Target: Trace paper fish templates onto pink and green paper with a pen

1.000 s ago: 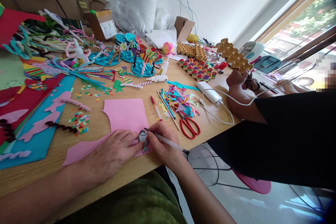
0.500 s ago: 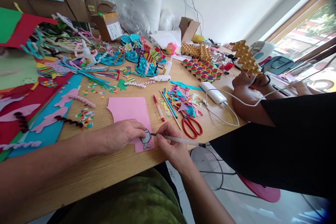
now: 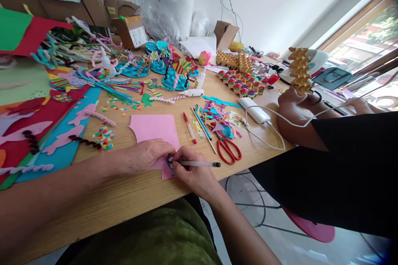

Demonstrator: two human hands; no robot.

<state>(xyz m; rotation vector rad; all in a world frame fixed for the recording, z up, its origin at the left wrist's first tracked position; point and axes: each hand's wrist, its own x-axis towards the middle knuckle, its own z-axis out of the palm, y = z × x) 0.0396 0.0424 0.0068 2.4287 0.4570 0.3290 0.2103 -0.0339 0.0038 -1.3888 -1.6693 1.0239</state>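
A sheet of pink paper (image 3: 154,126) lies near the table's front edge. On its lower right part sits a small grey fish cutout (image 3: 169,162) with a dark outline, mostly covered by my fingers. My left hand (image 3: 148,155) rests on the paper, fingers together, thumb and fingertips pressing the fish down. My right hand (image 3: 194,174) is closed around a clear-barrelled pen (image 3: 203,164) with a black end. Its tip is hidden behind my fingers, at the fish.
Right of the paper lie a red pen (image 3: 189,127), red-handled scissors (image 3: 229,151), paper scraps (image 3: 216,118) and a white power bank (image 3: 253,109) with a cable. Another person's hand (image 3: 292,99) holds an egg-carton piece (image 3: 300,68). Pink fish cutouts (image 3: 64,138) lie left.
My right hand has moved left over the fish, covering more of it, and the pen lies at a flatter angle. The other person's egg-carton piece has turned more upright.
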